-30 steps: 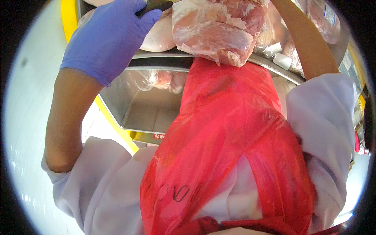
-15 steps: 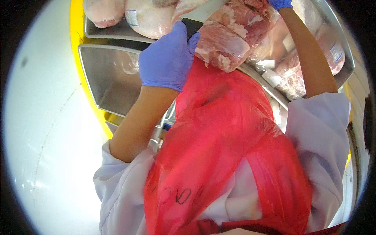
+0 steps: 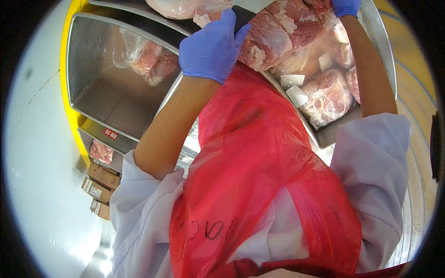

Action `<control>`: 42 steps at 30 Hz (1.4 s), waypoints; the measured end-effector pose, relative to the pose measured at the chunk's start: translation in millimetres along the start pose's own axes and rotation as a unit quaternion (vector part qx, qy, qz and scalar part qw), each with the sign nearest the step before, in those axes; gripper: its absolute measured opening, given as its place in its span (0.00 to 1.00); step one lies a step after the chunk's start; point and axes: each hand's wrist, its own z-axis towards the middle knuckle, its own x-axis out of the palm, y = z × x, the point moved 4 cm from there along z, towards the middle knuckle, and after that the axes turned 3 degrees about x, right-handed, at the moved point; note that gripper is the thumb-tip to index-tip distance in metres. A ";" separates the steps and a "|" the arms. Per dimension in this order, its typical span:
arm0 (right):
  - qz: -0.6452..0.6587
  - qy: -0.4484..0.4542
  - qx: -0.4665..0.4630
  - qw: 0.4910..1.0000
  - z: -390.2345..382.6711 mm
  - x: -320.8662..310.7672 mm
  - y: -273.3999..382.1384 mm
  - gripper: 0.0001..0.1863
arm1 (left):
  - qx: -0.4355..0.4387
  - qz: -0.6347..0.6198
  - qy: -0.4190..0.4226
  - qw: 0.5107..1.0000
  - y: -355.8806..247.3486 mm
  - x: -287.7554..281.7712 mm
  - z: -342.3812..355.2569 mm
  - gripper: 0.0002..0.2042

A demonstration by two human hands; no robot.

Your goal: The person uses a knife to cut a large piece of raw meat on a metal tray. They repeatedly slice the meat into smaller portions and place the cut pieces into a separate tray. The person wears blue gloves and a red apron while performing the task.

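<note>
My left hand [image 3: 208, 46], in a blue glove, is closed around the black handle of a knife [image 3: 244, 18]. The blade is broad and pale, and its far end runs out of the top of the picture. Just right of this hand lies a large piece of raw red meat [image 3: 266, 44] with patches of white fat. My right hand [image 3: 346, 6], also gloved in blue, is at the top edge beside the far end of the meat. Its fingers are mostly cut off by the frame, so their grip does not show.
Plastic-wrapped meat [image 3: 327, 95] and white labels [image 3: 296, 96] lie in the metal bin [image 3: 390, 60] under my right arm. A deep metal bin [image 3: 116, 88] on my left holds bagged meat [image 3: 155, 65]. Cardboard boxes [image 3: 101, 178] stand lower left. A yellow rim [image 3: 65, 74] edges the bins.
The view has shifted, bringing more of the left bin, its bagged meat and the cardboard boxes into sight. My left hand still grips the knife; my right hand stays at the top edge.
</note>
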 end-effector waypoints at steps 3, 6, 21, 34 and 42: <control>-0.192 0.002 -0.193 0.962 9.0 -1.6 -27.3 0.11 | 0.000 -0.007 -0.011 1.000 2.9 10.7 -1.3 0.21; -0.205 0.026 -0.195 0.959 7.1 -3.0 -12.5 0.10 | 0.003 -0.036 -0.036 0.999 10.7 22.0 -2.8 0.22; -0.213 0.071 -0.207 0.952 13.5 0.2 -18.3 0.10 | -0.026 -0.040 0.004 0.999 43.5 54.5 9.7 0.28; -0.153 0.020 -0.215 0.964 14.4 -4.9 -53.4 0.13 | 0.045 0.070 0.037 0.996 78.0 -87.7 29.5 0.25; -0.140 0.275 -0.232 0.922 -16.9 -40.9 185.1 0.10 | 0.027 -0.033 0.029 0.999 113.5 -80.2 43.6 0.23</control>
